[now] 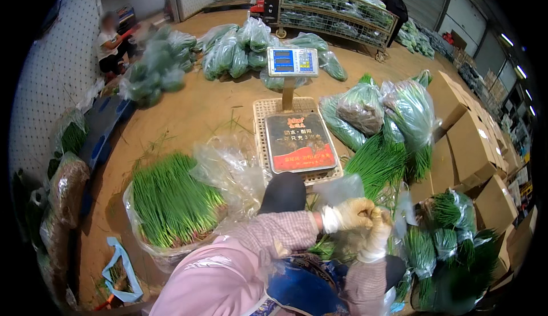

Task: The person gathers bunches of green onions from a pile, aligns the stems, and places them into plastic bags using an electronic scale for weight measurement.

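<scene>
My left hand [348,215] and my right hand [377,230], both in pale gloves, meet in front of my knees. Their fingers are closed in a pinch, close together, on what looks like a clear plastic bag [349,242], which hangs blurred beneath them. Just beyond the right hand, loose green onions [377,164] lie in a fanned heap. Left of my knee, a large open plastic bag holds a dense bundle of green onions [177,199]. Ahead stands a platform scale [299,142] with nothing on its plate, its display [293,62] raised on a post.
Filled bags of greens [359,107] stand right of the scale, beside cardboard boxes [474,150]. Wrapped bunches [422,250] lie at my right. More bags [237,50] and a wire cart [334,16] are farther off. A blue pallet [103,136] lies left; a person [111,45] sits beyond it.
</scene>
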`<action>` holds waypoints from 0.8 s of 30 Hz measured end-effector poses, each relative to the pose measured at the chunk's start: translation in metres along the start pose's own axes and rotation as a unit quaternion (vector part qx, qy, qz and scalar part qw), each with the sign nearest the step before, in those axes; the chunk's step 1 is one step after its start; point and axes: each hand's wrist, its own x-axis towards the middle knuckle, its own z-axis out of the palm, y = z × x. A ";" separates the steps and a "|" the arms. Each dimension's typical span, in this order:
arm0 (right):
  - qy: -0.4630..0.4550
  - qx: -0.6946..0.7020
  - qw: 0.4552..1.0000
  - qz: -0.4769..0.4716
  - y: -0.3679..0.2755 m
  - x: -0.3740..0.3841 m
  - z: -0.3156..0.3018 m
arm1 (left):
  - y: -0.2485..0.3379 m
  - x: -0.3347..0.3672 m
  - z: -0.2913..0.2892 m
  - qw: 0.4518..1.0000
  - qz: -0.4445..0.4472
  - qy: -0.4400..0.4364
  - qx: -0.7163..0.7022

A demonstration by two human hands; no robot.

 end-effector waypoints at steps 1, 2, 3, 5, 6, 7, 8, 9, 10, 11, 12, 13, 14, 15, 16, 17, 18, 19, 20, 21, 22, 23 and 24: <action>-0.001 0.035 0.999 0.004 0.000 -0.001 0.001 | 0.008 0.002 -0.004 0.997 -0.008 0.001 0.081; 0.048 0.050 0.998 0.005 -0.005 0.000 -0.002 | 0.003 0.002 -0.005 0.998 -0.035 0.048 0.029; 0.093 0.067 0.993 0.005 -0.012 0.000 -0.004 | -0.005 0.001 -0.010 0.993 -0.062 0.097 -0.021; 0.002 -0.097 0.995 0.034 -0.011 0.000 -0.004 | -0.051 -0.008 -0.037 0.975 -0.093 0.200 -0.024; -0.021 -0.198 0.979 0.035 -0.016 0.008 -0.021 | -0.003 0.000 -0.029 0.974 -0.174 0.130 -0.060; -0.065 -0.277 0.957 0.054 -0.014 0.005 -0.020 | -0.011 -0.006 -0.013 0.987 -0.091 0.126 -0.044; -0.036 -0.310 0.949 0.053 0.009 0.010 -0.024 | -0.004 -0.003 -0.005 0.984 -0.062 0.123 -0.110; -0.015 -0.292 0.955 0.057 0.023 0.022 -0.031 | 0.008 0.001 -0.004 0.977 -0.028 0.121 -0.172; 0.003 -0.236 0.970 0.065 0.030 0.036 -0.041 | 0.013 0.003 -0.015 0.976 -0.049 0.125 -0.171; 0.011 -0.187 0.979 0.078 0.036 0.040 -0.052 | 0.016 0.003 -0.026 0.974 -0.069 0.130 -0.169; 0.008 -0.148 0.984 0.094 0.041 0.040 -0.056 | 0.008 -0.001 -0.031 0.985 -0.097 0.099 -0.098; 0.004 -0.128 0.987 0.099 0.043 0.050 -0.056 | 0.004 0.000 -0.027 0.989 -0.066 0.086 -0.103; 0.004 -0.120 0.987 0.107 0.049 0.058 -0.056 | 0.008 0.001 -0.019 0.991 -0.039 0.064 -0.109; 0.008 -0.115 0.986 0.121 0.058 0.060 -0.061 | 0.013 -0.001 -0.013 0.992 -0.011 0.043 -0.115; 0.020 -0.105 0.985 0.138 0.069 0.057 -0.070 | 0.018 -0.008 -0.008 0.962 -0.038 0.050 -0.265; 0.036 -0.092 0.984 0.149 0.074 0.058 -0.084 | 0.020 -0.012 -0.021 0.951 -0.040 0.060 -0.300; 0.050 -0.076 0.983 0.160 0.078 0.057 -0.099 | 0.023 -0.017 -0.042 0.939 -0.048 0.073 -0.333; 0.061 -0.044 0.982 0.175 0.078 0.062 -0.121 | 0.024 -0.018 -0.058 0.925 -0.052 0.087 -0.365; 0.059 -0.005 0.983 0.176 0.072 0.065 -0.138 | 0.003 -0.017 -0.070 0.990 -0.090 0.076 -0.073; 0.054 0.032 0.983 0.174 0.066 0.068 -0.146 | -0.001 -0.020 -0.070 0.995 -0.034 0.073 0.063; -0.004 0.095 0.982 0.160 0.042 0.057 -0.121 | -0.009 -0.028 -0.065 0.979 0.015 0.065 0.192; 0.021 0.112 0.984 0.136 0.028 0.056 -0.106 | -0.008 -0.026 -0.066 0.963 0.001 0.024 0.269; 0.046 0.127 0.985 0.108 0.017 0.057 -0.097 | -0.007 -0.022 -0.067 0.939 -0.004 -0.020 0.343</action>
